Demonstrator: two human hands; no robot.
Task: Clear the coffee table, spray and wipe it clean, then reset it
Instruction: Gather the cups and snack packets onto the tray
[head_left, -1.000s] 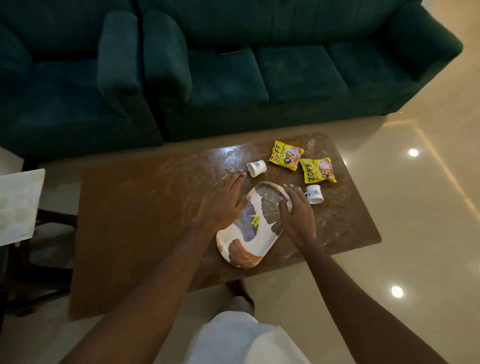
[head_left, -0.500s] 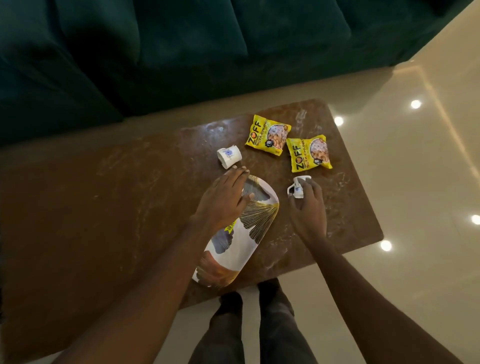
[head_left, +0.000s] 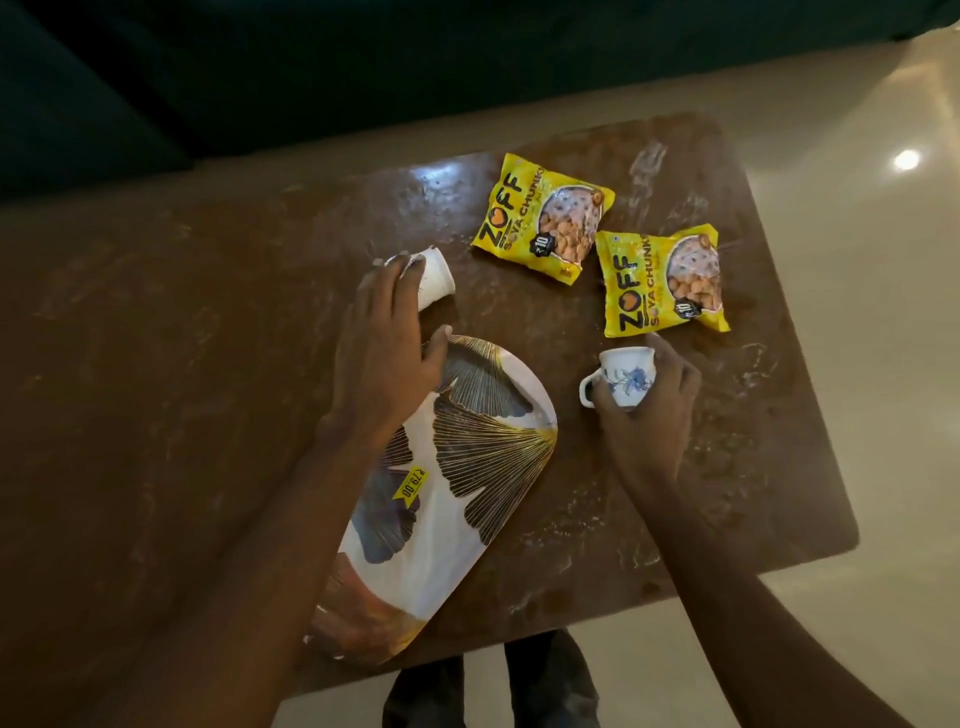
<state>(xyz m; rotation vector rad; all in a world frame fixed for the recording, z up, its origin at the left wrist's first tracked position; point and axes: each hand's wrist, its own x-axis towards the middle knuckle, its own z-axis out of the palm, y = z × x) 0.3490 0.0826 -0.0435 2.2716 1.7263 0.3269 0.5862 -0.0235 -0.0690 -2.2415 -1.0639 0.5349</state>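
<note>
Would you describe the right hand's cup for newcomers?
On the brown coffee table, right of the patterned tray, the right hand grips a white cup. Unlike the plain cup under the left hand, it shows a handle and blue flower.

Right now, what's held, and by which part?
Right hand grips the teacup by its body, handle free. Left hand touches the tipped cup; grip unclear.

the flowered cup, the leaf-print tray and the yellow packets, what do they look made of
Small white cup with blue flower: likely glazed ceramic, smooth sheen, moulded handle.
Oval leaf-print tray: probably melamine or plastic, glossy printed face.
Two yellow snack packets: thin plastic film, shiny, crinkled.
</note>
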